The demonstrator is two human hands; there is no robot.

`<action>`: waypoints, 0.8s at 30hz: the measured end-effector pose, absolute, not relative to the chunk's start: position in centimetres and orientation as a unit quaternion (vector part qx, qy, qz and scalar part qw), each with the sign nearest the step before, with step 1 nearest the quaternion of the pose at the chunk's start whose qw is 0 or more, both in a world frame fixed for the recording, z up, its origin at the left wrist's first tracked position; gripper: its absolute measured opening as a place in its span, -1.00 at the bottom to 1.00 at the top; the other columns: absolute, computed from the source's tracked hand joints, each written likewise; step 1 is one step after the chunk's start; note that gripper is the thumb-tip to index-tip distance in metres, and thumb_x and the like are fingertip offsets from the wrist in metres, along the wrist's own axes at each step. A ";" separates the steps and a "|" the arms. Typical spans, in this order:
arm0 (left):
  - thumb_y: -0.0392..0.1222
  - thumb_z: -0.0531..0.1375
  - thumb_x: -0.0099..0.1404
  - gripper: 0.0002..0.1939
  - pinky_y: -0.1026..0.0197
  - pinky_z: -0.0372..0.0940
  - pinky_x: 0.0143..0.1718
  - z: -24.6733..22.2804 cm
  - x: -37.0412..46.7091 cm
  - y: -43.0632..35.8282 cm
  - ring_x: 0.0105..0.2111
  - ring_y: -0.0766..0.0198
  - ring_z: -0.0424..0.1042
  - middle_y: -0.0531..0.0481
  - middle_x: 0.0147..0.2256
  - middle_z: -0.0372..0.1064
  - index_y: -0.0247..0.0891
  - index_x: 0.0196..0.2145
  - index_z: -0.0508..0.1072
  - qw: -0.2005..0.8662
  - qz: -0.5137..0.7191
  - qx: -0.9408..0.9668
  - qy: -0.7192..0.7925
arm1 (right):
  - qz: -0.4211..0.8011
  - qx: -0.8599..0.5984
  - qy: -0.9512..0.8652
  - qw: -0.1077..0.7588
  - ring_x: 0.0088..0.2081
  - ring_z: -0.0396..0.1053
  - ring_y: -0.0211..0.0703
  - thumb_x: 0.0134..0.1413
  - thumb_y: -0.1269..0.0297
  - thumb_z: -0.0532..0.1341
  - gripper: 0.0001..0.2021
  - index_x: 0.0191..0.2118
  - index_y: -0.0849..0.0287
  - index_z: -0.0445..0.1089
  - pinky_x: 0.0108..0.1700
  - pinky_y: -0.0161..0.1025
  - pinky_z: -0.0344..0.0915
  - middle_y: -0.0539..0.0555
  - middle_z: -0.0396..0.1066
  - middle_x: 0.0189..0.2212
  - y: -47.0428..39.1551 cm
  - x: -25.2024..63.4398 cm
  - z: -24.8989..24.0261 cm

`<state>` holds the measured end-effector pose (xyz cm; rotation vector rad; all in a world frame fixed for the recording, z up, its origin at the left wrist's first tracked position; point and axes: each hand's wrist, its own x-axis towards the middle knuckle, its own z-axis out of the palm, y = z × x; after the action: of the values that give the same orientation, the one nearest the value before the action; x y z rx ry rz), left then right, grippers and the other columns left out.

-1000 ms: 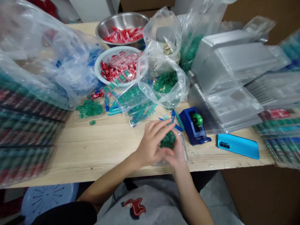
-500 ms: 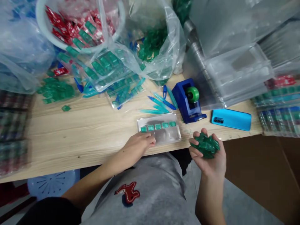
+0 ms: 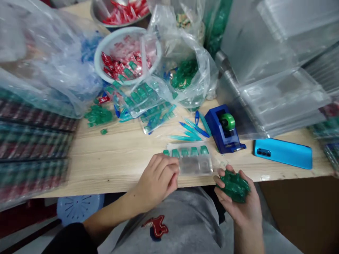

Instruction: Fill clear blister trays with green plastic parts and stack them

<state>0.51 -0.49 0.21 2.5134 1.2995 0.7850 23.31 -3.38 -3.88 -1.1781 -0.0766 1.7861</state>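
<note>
A clear plastic tray (image 3: pixel 194 165) lies near the table's front edge, with several green pieces (image 3: pixel 184 152) in a row along its far side. My left hand (image 3: pixel 162 176) is at the tray's left end, its fingers curled together; whatever they may pinch is hidden. Palm up, to the right of the tray, my right hand (image 3: pixel 242 197) holds a heap of green plastic pieces (image 3: pixel 234 186), fingers wrapped round them.
Beyond the tray are blue and teal sticks (image 3: pixel 192 128) and a blue tape dispenser (image 3: pixel 225 134). A blue phone (image 3: pixel 283 153) lies right. Behind stand a basin of red packets (image 3: pixel 97 58), plastic bags (image 3: pixel 209 79) and, at left, stacked filled packs (image 3: pixel 34 141).
The view has shifted, so the table contents appear further right and lower. My left hand has curled more tightly beside the tray. My right hand still holds the green pieces.
</note>
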 end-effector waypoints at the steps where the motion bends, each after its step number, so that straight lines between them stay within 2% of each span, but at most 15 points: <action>1: -0.48 0.02 0.27 -0.80 0.15 0.36 -0.28 0.9 -0.1 -0.2 -0.32 0.23 0.40 -0.04 -0.32 0.43 -0.18 -0.26 0.22 0.119 0.283 0.843 0.442 | 0.737 -0.478 -0.020 0.478 -0.54 0.19 -0.24 -0.07 0.04 0.27 -0.79 -0.39 0.05 0.49 -0.69 -0.43 -0.01 0.07 0.34 -0.48 -3.2 23.2 -3.9; 4: -0.46 -0.01 0.29 -0.77 0.14 0.39 -0.23 2.5 -2.3 0.1 -0.24 0.25 0.44 -0.03 -0.25 0.46 -0.14 -0.22 0.20 0.182 0.325 0.799 0.472 | 0.754 -0.461 0.033 0.467 -0.53 0.22 -0.27 -0.14 0.09 0.35 -0.79 -0.37 0.07 0.51 -0.68 -0.46 0.06 0.06 0.37 -0.47 -2.9 22.9 -4.1; 6: -0.43 -0.01 0.31 -0.79 0.11 0.40 -0.21 3.5 -4.2 0.4 -0.20 0.24 0.45 0.00 -0.23 0.47 -0.11 -0.24 0.21 0.161 0.371 0.755 0.516 | 0.756 -0.458 0.074 0.462 -0.54 0.24 -0.30 -0.21 0.13 0.40 -0.78 -0.38 0.08 0.52 -0.68 -0.47 0.11 0.05 0.39 -0.47 -2.8 22.6 -4.3; 9: -0.38 0.03 0.31 -0.85 0.07 0.37 -0.17 4.5 -7.7 2.9 -0.17 0.21 0.46 0.03 -0.20 0.46 -0.11 -0.30 0.24 -0.018 0.426 0.709 0.563 | 0.751 -0.462 0.113 0.459 -0.55 0.24 -0.32 -0.31 0.17 0.45 -0.75 -0.40 0.10 0.52 -0.69 -0.47 0.14 0.05 0.40 -0.48 -2.6 22.2 -4.4; 11: -0.35 0.05 0.32 -0.89 0.01 0.32 -0.09 4.6 -10.2 6.6 -0.14 0.19 0.44 -0.01 -0.17 0.45 -0.14 -0.28 0.25 -0.158 0.418 0.697 0.561 | 0.746 -0.467 0.119 0.460 -0.55 0.26 -0.30 -0.33 0.18 0.45 -0.74 -0.39 0.11 0.53 -0.71 -0.46 0.15 0.05 0.41 -0.48 -2.4 21.8 -4.2; 12: -0.32 0.05 0.33 -0.92 -0.03 0.28 -0.04 4.3 -11.3 8.9 -0.09 0.16 0.41 -0.06 -0.14 0.45 -0.16 -0.27 0.25 -0.192 0.408 0.681 0.577 | 0.744 -0.470 0.120 0.459 -0.55 0.27 -0.29 -0.34 0.18 0.45 -0.73 -0.39 0.11 0.53 -0.71 -0.45 0.15 0.05 0.42 -0.48 -2.2 21.6 -4.0; 14: -0.26 0.00 0.35 -0.93 -0.08 0.19 0.04 3.1 -13.2 13.7 -0.04 0.14 0.36 -0.08 -0.10 0.44 -0.16 -0.28 0.26 -0.138 0.343 0.679 0.635 | 0.745 -0.472 0.121 0.455 -0.56 0.28 -0.29 -0.35 0.18 0.46 -0.73 -0.40 0.12 0.53 -0.71 -0.45 0.16 0.05 0.42 -0.49 -1.9 21.0 -3.5; 18: -0.25 0.03 0.30 -0.91 -0.08 0.20 0.00 -0.1 -15.7 20.1 -0.12 0.06 0.39 -0.10 -0.23 0.45 -0.15 -0.33 0.31 -0.051 0.285 0.688 0.665 | 0.758 -0.461 0.110 0.448 -0.57 0.29 -0.29 -0.32 0.16 0.45 -0.74 -0.40 0.13 0.54 -0.72 -0.45 0.14 0.04 0.43 -0.50 -1.5 19.6 -2.8; 21: -0.24 0.03 0.31 -0.87 -0.04 0.19 0.04 -1.2 -16.5 20.4 -0.06 0.04 0.39 -0.15 -0.16 0.44 -0.18 -0.24 0.35 -0.016 0.280 0.687 0.670 | 0.772 -0.451 0.096 0.438 -0.56 0.31 -0.28 -0.27 0.14 0.44 -0.75 -0.39 0.13 0.55 -0.70 -0.44 0.15 0.05 0.45 -0.49 -1.2 18.7 -2.8; 24: -0.21 0.05 0.35 -0.81 0.00 0.15 0.12 -0.7 -15.5 17.8 0.05 0.06 0.34 -0.15 -0.04 0.41 -0.18 -0.10 0.37 -0.035 0.330 0.690 0.643 | 0.778 -0.451 0.091 0.428 -0.52 0.35 -0.25 -0.23 0.11 0.42 -0.73 -0.35 0.13 0.56 -0.66 -0.43 0.18 0.07 0.49 -0.45 -0.4 17.7 -2.8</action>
<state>-15.48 17.82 -0.74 2.2187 2.0665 1.0597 17.71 -0.41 -2.78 -1.1273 0.2277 1.9420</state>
